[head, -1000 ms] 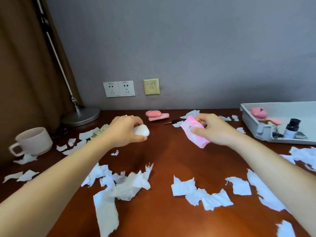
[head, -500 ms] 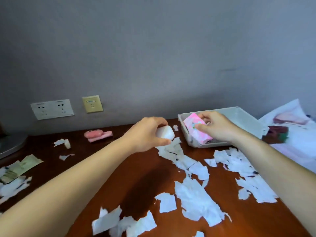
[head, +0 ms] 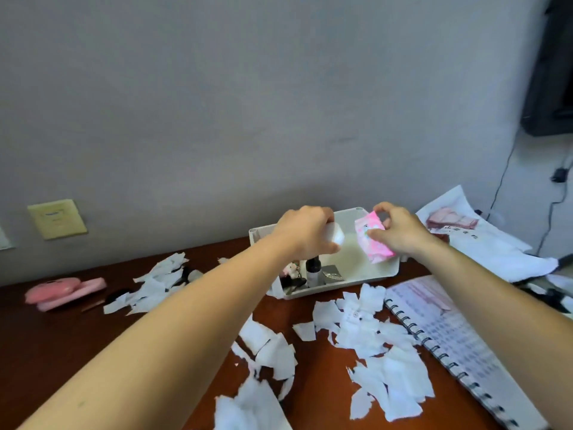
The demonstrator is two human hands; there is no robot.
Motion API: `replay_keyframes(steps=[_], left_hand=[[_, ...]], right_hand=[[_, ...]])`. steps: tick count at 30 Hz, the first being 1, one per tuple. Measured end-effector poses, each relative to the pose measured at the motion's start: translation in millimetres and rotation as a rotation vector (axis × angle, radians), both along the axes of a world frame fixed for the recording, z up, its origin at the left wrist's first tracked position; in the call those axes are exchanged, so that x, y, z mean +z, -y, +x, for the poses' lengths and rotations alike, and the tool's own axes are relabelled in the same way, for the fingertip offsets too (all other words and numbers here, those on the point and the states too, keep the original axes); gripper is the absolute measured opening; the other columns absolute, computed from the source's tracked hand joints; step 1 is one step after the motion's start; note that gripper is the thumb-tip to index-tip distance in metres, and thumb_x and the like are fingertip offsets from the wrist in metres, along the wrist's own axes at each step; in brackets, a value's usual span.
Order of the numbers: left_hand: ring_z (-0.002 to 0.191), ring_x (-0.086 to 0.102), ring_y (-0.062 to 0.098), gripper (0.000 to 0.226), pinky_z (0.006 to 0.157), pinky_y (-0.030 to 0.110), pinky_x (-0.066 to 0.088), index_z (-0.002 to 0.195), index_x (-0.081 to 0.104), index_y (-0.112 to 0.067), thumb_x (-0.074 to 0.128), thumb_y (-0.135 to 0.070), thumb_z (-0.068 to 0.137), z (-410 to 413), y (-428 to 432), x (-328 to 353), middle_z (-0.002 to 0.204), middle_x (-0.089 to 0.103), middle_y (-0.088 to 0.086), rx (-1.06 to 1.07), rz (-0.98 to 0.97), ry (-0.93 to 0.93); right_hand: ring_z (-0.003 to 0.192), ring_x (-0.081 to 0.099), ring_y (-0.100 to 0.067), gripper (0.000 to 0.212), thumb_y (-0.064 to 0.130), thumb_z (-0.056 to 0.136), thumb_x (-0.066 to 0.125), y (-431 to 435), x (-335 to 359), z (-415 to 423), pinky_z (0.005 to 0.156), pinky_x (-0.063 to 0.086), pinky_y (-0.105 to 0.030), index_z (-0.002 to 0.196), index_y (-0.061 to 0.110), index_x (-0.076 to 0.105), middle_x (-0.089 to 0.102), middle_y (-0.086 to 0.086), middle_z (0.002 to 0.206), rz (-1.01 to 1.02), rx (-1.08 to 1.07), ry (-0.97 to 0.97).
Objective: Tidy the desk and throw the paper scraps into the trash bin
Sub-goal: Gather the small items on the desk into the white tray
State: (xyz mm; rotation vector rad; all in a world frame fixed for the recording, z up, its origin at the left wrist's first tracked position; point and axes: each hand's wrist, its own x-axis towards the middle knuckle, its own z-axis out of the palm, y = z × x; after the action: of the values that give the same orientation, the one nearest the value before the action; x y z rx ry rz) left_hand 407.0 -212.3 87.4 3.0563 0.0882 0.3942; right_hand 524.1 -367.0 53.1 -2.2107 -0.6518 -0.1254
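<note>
— Grip check, both sides?
— Left hand point(head: 305, 231) curled round a small white lump point(head: 337, 236), held over the white tray point(head: 366, 280) at twelve o'clock. Right hand point(head: 400, 232) just beside, pinching a pink packet point(head: 372, 240) between thumb and fingertips, over the same tray.
— Paper scraps point(head: 387, 361)?
— Strewn on the desk point(head: 77, 342) from five round to ten o'clock, thickest at five, touching the spiral notebook point(head: 449, 330) at four. None lifted yet. No trash bin in view.
— Risks?
— Probably toppling the small bottle point(head: 313, 271) standing in the tray's near-left end, right under the left wrist, through too quick a drop of the hand. Could also land the packet on the rim instead of inside, given so light a pinch. Afterwards, might sweep scraps off the desk edge with a careless forearm, or gather the pink gadget point(head: 59, 293) at nine o'clock along with them.
</note>
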Motion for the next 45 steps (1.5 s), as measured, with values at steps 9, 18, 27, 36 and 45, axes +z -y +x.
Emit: replay_keyframes(steps=[9,18,27,36,45], left_hand=[[0.107,0.056,0.029,0.047,0.075,0.03,0.038,0.114,0.056,-0.016,0.071,-0.038,0.075,72,27,-33,0.115,0.06,0.006,0.0,-0.007,-0.177],[0.105,0.058,0.029,0.042,0.079,0.032,0.044,0.115,0.059,-0.016,0.069,-0.034,0.077,88,33,-64,0.113,0.06,0.007,0.037,-0.055,-0.278],[0.096,0.056,0.03,0.031,0.074,0.032,0.041,0.109,0.058,-0.009,0.058,-0.031,0.087,84,36,-70,0.114,0.059,0.012,0.07,-0.042,-0.313],[0.128,0.044,0.027,0.048,0.1,0.037,0.039,0.137,0.042,-0.013,0.046,-0.036,0.096,57,34,-28,0.139,0.046,0.008,0.055,0.046,-0.297],[0.125,0.047,0.027,0.051,0.101,0.037,0.039,0.134,0.045,-0.013,0.037,-0.047,0.097,-40,-10,16,0.14,0.048,0.007,0.05,0.124,-0.318]], right_hand=[[0.083,0.057,-0.027,0.025,0.02,0.081,0.066,-10,-20,35,0.059,0.047,-0.027,0.105,0.02,0.059,0.06,-0.006,0.086,-0.163,-0.062,-0.016],[0.116,0.052,-0.025,0.027,0.032,0.089,0.058,-21,-39,46,0.094,0.03,-0.035,0.114,0.024,0.057,0.064,-0.002,0.115,-0.458,-0.097,0.058],[0.117,0.045,-0.036,0.032,0.019,0.092,0.054,-13,-42,42,0.104,0.037,-0.036,0.123,0.019,0.06,0.046,-0.015,0.126,-0.577,-0.079,0.21],[0.11,0.056,-0.03,0.022,0.02,0.087,0.056,-7,-12,29,0.092,0.049,-0.037,0.107,0.019,0.067,0.062,-0.011,0.114,-0.4,-0.039,0.15],[0.091,0.061,-0.023,0.016,0.012,0.087,0.059,-35,37,-27,0.079,0.041,-0.022,0.096,0.006,0.07,0.07,-0.011,0.097,-0.306,0.122,0.226]])
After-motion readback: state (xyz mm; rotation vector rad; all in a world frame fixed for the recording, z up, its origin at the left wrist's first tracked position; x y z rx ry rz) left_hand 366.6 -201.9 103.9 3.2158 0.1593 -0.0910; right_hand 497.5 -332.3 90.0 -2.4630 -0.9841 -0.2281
